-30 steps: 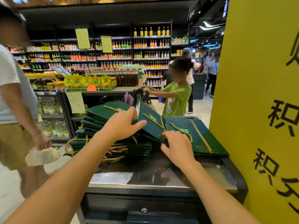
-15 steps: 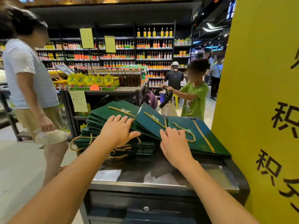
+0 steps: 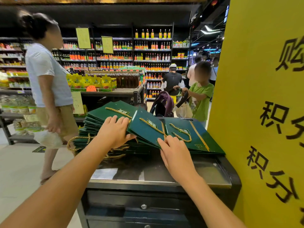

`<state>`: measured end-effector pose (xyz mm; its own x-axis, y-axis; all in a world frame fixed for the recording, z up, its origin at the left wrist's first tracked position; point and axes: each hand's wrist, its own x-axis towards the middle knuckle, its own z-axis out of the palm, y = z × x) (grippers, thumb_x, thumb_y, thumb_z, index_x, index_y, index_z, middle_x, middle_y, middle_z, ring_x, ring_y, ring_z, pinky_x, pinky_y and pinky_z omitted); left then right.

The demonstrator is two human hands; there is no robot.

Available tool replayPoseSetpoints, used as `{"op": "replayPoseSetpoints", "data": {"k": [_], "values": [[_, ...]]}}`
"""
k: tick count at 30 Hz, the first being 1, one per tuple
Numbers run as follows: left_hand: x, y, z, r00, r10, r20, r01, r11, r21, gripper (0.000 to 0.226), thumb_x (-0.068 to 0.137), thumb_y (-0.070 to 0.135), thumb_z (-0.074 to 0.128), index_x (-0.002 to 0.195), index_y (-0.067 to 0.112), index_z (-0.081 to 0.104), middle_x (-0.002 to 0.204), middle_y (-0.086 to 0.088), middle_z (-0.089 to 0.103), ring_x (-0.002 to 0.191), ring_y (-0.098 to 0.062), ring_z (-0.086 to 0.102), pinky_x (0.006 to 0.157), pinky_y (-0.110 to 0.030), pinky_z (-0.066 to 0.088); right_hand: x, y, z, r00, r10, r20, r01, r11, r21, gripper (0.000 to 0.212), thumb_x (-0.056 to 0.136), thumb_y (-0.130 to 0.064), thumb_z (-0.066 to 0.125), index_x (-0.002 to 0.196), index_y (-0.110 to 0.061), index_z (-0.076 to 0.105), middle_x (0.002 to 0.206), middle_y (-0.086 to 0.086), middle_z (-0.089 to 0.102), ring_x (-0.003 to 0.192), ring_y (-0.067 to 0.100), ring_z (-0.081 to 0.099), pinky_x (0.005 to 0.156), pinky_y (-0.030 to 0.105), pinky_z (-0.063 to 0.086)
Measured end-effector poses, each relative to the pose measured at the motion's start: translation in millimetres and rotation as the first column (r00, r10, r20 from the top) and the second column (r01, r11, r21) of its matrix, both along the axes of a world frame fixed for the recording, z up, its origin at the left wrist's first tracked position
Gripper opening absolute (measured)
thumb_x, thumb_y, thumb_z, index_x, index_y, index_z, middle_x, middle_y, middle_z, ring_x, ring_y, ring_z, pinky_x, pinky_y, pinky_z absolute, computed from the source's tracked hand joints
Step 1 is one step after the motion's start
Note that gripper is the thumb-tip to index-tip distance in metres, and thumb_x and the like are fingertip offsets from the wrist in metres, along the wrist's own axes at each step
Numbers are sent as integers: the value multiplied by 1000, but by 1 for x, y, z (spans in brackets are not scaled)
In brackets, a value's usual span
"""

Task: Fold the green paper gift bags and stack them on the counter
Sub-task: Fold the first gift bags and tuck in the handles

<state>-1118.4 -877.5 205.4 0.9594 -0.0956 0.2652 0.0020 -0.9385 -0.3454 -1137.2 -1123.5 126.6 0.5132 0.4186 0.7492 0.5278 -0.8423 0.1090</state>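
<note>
Folded green bags (image 3: 100, 115) already form a tall stack on the counter (image 3: 148, 173), the left hand (image 3: 115, 131) lying straight-fingered on it, the right hand (image 3: 176, 153) touching, fingers unclenched, a slanted pile (image 3: 189, 134) not yet squared.

The left hand (image 3: 115, 131) is covering the middle of the stack (image 3: 97, 115), and its thumb tip is lying hidden under the edge of the tilted bag (image 3: 146, 129). The right hand (image 3: 176, 153) is hiding that bag's near corner. Both forearms are running off the bottom edge, and the sign (image 3: 263, 104) is running off the right edge. The bottles (image 3: 152, 45) are showing labels too small to read.
</note>
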Motion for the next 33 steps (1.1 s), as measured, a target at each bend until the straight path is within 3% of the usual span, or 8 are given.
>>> {"op": "replayPoseSetpoints", "data": {"k": [8,12,16,19,24,27,30,33], "values": [[-5,4,2,998,-55,39,54,998,13,64,100,50,47,150,15,26,153,-6,40,139,-27,38,115,-40,29,-50,-12,-16,981,191,-40,-169,934,315,47,89,-1,73,135,-6,62,114,3,62,103,18,60,85,29,57],[-3,11,4,995,-70,68,72,997,-28,58,103,52,42,145,14,32,148,-7,48,133,-27,46,110,-40,36,-66,-18,-12,952,295,-83,-221,848,481,41,98,-9,58,139,-11,60,133,1,66,125,1,54,111,10,34],[-5,11,8,997,-55,54,58,996,-70,59,103,52,45,145,12,31,145,-9,50,133,-29,47,109,-40,37,-83,-27,-2,953,297,-58,-211,789,577,41,102,-24,46,140,-19,57,129,-5,66,121,-8,52,104,5,38],[-6,8,10,997,-47,61,52,995,-86,58,102,52,48,141,12,33,142,-10,52,130,-30,49,107,-40,39,-96,-34,-1,951,300,-72,-173,712,680,40,102,-17,50,139,-32,48,125,-10,68,110,0,64,93,15,51],[-6,7,11,996,-27,84,39,990,-138,57,98,55,53,130,10,39,132,-11,55,124,-32,52,102,-42,43,-110,-49,-1,941,310,-138,-70,576,814,32,101,-15,56,128,-27,67,84,-13,72,77,9,66,58,18,49],[-7,6,12,996,-18,87,32,985,-168,58,97,56,53,130,10,38,133,-12,54,125,-33,52,104,-44,42,-115,-57,4,947,295,-129,-48,526,849,28,100,-18,56,124,-16,70,94,-20,72,89,-4,66,69,6,47],[-8,5,13,996,-16,85,33,980,-196,57,97,55,54,129,11,37,133,-12,54,125,-33,52,106,-44,42,-119,-63,12,933,338,-124,-47,457,888,19,101,-20,56,111,-26,71,93,-24,70,93,-4,65,74,9,48],[-9,4,16,996,-8,85,28,973,-228,61,97,54,56,133,10,36,135,-14,54,127,-33,52,106,-44,41,-116,-69,17,926,363,-103,-50,388,920,16,101,-19,56,92,-19,69,78,-17,65,73,1,59,64,10,44]]}}
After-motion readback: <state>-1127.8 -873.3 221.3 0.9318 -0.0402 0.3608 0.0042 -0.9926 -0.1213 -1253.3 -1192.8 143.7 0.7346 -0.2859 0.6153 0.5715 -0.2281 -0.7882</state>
